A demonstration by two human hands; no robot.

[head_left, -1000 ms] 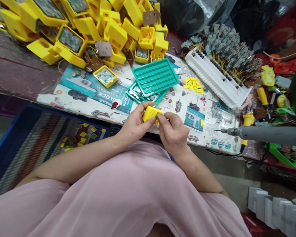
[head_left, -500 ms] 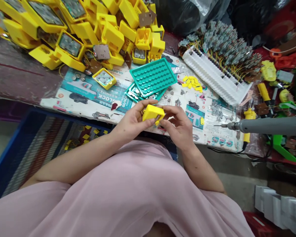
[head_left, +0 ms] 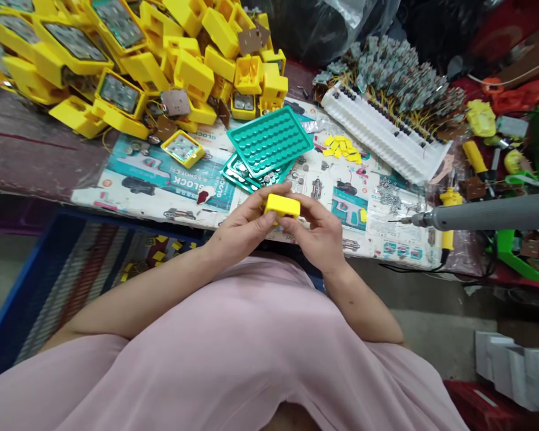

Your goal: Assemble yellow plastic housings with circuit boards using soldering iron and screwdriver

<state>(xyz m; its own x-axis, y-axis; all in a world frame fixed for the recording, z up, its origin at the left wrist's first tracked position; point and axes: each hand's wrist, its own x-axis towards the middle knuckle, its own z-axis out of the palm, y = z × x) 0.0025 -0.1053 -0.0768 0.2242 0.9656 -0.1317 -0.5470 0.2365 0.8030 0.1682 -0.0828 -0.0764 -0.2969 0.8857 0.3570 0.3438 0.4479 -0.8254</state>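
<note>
A small yellow plastic housing is held between both hands above the bench's front edge. My left hand grips its left side, thumb on the near face. My right hand closes on the right side, its thumb also at the near lower edge. The fingers hide the underside and whatever is inside. Just beyond the hands, a green dimpled tray overlaps another green tray holding round silver pieces. Left of them lies an open yellow housing with a circuit board showing.
Many yellow housings are heaped at the back left. Small yellow pieces lie near a white rack of wired boards. A grey electric screwdriver juts in from the right above small screws. A blue crate stands below left.
The yellow housing has been turned so its top lies more level, and both thumbs now meet at its near side. The view has shifted slightly.
</note>
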